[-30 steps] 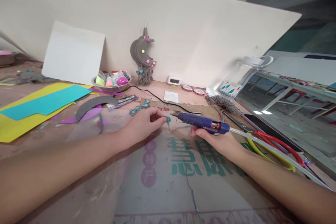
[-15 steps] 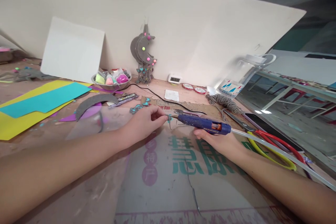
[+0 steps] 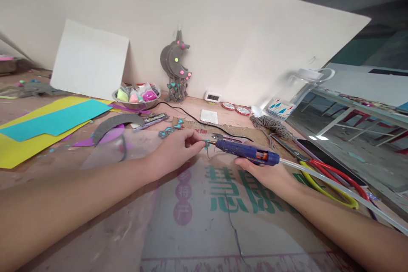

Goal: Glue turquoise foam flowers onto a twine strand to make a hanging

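Over printed sheeting (image 3: 191, 240), a turquoise piece (image 3: 207, 144) juts from the left fingers (image 3: 195, 149).

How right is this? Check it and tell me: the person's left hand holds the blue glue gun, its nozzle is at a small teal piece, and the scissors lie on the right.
The hand is wrong: the head view shows the blue glue gun in the right hand. Its nozzle is at the small teal piece, and the scissors lie on the right.
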